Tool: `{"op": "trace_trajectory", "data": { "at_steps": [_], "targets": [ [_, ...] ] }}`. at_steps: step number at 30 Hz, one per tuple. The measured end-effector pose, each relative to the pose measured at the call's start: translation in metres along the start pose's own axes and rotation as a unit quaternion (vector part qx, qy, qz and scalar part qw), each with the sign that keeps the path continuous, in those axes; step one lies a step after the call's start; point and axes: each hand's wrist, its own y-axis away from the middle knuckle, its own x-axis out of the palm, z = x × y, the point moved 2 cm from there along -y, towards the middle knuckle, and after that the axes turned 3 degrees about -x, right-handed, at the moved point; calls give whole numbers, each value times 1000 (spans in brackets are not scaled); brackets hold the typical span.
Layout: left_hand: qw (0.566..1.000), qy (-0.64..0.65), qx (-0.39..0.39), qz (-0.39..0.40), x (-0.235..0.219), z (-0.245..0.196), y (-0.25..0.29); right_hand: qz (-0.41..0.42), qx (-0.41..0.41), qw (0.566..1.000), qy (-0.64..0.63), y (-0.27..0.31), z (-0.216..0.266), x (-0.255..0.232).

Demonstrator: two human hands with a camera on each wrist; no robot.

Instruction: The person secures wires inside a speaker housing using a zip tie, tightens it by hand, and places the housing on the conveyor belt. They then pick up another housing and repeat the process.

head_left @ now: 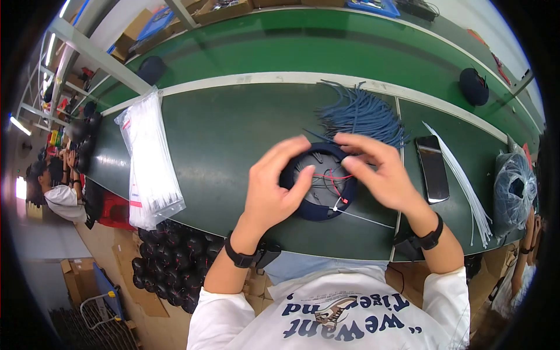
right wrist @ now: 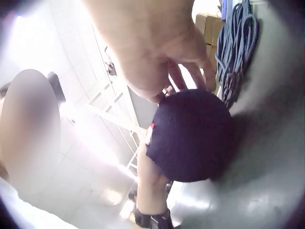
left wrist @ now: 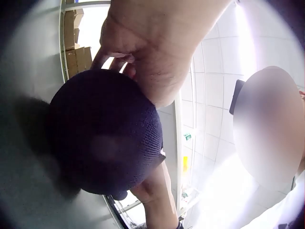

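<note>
A round piece covered in navy fabric (head_left: pixel 318 213) lies on the green table, its hollow side up, with red and black wires inside. A white cable tie (head_left: pixel 364 219) sticks out from its near rim. My left hand (head_left: pixel 271 189) grips the left rim, thumb over the hollow. On the other side my right hand (head_left: pixel 382 175) curls round the far right rim, thumb near the red wire. Both wrist views show the rounded navy underside (left wrist: pixel 105 133) (right wrist: pixel 193 136), with fingers partly hidden behind it.
Blue cords (head_left: pixel 361 116) lie behind the piece. To the right are a black phone (head_left: pixel 432 169), loose white ties (head_left: pixel 466 189) and a plastic-wrapped bundle (head_left: pixel 513 189). A bag of white ties (head_left: pixel 150 163) lies left. Another dark round piece (head_left: pixel 473 87) sits at the back right.
</note>
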Motion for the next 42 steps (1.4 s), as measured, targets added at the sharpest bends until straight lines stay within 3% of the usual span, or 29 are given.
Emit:
{"op": "trace_trajectory", "data": {
  "at_steps": [1,4,10,13,16,19,21,27,33,36,42],
  "targets": [
    [1000,2,16,-17,4,-2,-1,10,-73,991,110,-2,0,5],
    [996,-33,87,1,4,13,3,-9,-175,956,236,4,-4,12],
    [992,-23,125,-8,4,16,4,18,-288,883,370,2,3,9],
    [990,-28,132,-33,4,15,5,87,-314,842,429,-4,19,2],
    [988,-54,146,0,-3,11,8,92,-295,881,359,-5,20,1],
    [989,-21,116,94,-23,-4,0,38,-78,981,173,-8,24,-3],
    [985,21,61,162,-31,-2,3,44,-100,968,225,-13,26,0],
    [978,65,-11,200,-25,3,5,28,-143,919,367,-14,31,22],
    [986,107,6,130,-6,2,16,21,-169,880,444,-6,29,29],
    [986,66,25,151,-13,5,22,35,-170,851,495,-1,33,38],
    [1000,-5,1,12,-12,-23,44,9,-193,907,374,5,35,22]
  ]
}}
